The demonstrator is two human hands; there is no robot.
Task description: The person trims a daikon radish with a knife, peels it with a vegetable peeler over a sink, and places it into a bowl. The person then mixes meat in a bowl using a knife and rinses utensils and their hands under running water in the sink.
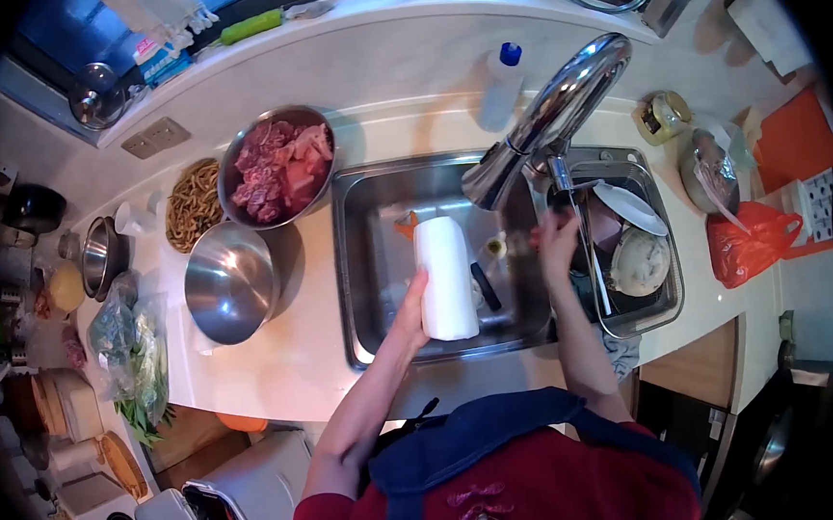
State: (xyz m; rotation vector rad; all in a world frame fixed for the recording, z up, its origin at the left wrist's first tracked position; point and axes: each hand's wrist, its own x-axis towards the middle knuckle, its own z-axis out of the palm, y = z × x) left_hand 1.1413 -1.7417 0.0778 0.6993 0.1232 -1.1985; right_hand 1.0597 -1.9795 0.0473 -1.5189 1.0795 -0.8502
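My left hand grips a thick, plain white roll from its left side, above the sink. The roll looks like kitchen paper, but I cannot see a core at its ends. My right hand is at the sink's right side, just left of the dish basket and below the faucet. Its fingers are blurred, so whether they hold anything is unclear. Partly hidden behind the roll are an orange thing and a black handle in the sink.
Left of the sink stand a bowl of raw meat, an empty steel bowl and a heap of brown strips. A blue-capped bottle stands behind the sink. A white bowl is in the basket; a red bag lies farther right.
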